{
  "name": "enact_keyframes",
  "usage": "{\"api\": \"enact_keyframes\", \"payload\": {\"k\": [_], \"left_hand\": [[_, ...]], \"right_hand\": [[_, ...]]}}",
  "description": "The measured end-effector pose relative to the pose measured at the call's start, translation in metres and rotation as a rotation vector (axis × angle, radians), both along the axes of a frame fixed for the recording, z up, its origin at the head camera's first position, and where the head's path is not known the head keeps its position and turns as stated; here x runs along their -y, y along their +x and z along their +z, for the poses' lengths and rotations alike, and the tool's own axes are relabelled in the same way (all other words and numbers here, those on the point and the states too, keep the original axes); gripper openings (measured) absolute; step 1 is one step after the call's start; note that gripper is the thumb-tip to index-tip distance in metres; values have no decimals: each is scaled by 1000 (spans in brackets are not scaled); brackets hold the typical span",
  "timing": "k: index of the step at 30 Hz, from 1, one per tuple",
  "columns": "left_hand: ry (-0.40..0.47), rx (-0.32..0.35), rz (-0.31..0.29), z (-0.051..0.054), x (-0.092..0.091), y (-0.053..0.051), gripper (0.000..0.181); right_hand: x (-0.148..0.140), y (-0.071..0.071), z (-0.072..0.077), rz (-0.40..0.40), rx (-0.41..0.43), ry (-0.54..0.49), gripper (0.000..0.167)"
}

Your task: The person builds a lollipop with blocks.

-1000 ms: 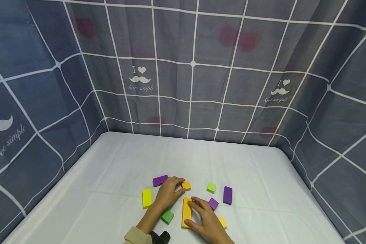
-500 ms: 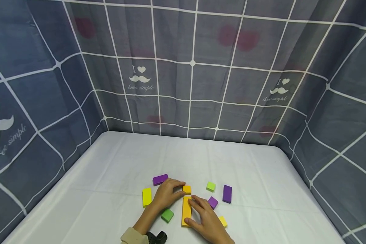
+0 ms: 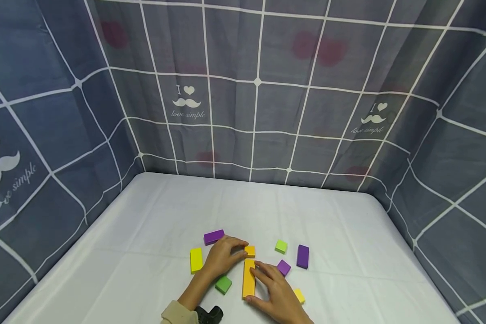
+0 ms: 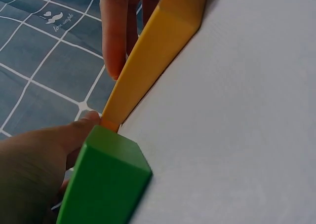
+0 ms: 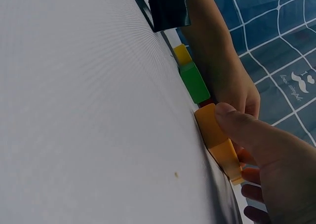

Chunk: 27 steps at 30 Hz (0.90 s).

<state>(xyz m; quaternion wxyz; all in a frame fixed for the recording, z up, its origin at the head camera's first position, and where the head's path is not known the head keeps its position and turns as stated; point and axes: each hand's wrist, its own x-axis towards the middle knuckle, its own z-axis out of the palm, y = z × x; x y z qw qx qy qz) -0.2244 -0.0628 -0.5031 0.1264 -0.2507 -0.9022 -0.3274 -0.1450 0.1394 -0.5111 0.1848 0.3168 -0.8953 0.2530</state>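
- On the checked cloth (image 3: 231, 103) behind the desk (image 3: 166, 211), above its far left part: a white print (image 3: 187, 102), "I", heart, moustache, "love simple".
- Above the desk's far right part: the same wording in a second print (image 3: 373, 119).
- On the side cloth (image 3: 52, 117) left of the desk: a larger print (image 3: 2, 171), heart, moustache, "love simple".
- Beyond the desk, left wrist view: "love simple" under a moustache.

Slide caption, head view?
Left hand pinching a small orange block, right hand gripping a long orange block.
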Motion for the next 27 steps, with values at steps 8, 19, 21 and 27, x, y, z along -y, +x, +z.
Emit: {"api": "enact_keyframes", "payload": {"k": [8, 19, 21, 27], "left_hand": [[-16, 0, -5, 0, 0, 1, 27], [-19, 4, 1, 0, 0, -1, 24], [-15, -5, -2, 0, 0, -1, 24], [-14, 2, 3, 1, 0, 1, 24]], "right_hand": [[-1, 0, -3, 12, -49, -13, 60], [-1, -3, -2, 30, -85, -36, 62], [-1, -3, -2, 25, -80, -33, 62], [-1, -3, -3, -7, -78, -14, 63]]}}
